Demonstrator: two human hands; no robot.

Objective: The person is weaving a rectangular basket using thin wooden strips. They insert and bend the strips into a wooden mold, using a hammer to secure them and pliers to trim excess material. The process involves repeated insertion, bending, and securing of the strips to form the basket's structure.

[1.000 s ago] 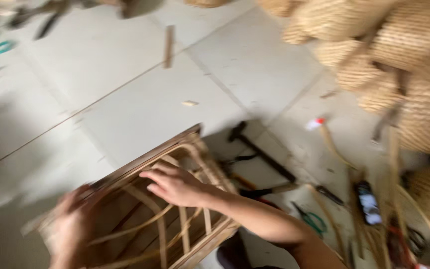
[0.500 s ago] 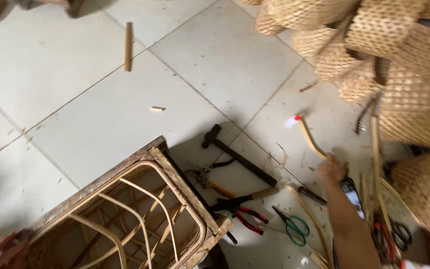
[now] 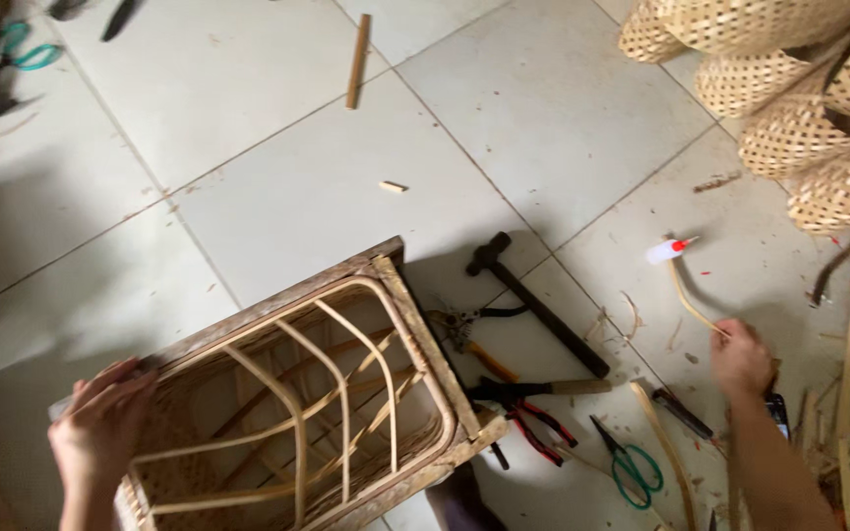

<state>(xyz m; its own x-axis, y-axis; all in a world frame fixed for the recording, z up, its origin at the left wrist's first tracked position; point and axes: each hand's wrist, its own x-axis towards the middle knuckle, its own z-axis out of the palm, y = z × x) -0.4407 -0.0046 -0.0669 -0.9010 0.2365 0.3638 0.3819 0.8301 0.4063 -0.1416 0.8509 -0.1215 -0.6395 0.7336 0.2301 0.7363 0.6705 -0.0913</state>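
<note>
A rectangular rattan frame (image 3: 312, 393) with bent cane ribs is seen on the tiled floor (image 3: 277, 187), and its near-left corner is gripped by the left hand (image 3: 100, 433), whose fingers (image 3: 115, 385) are curled over the rim. The right hand (image 3: 742, 356) is stretched well away to the right, and a thin cane strip (image 3: 689, 300) is met by it; whether that strip is pinched cannot be told, since the fingers are blurred and turned away. Between the frame and the right hand, a black hammer (image 3: 533, 300), red-handled pliers (image 3: 533, 433) and green-handled scissors (image 3: 627, 467) are laid on the floor. A small white bottle with a red tip (image 3: 669, 250) lies just beyond the strip. Woven baskets (image 3: 799, 108) are stacked toward the far-right corner, and a short wooden stick (image 3: 357, 61) lies farther off on the floor.
</note>
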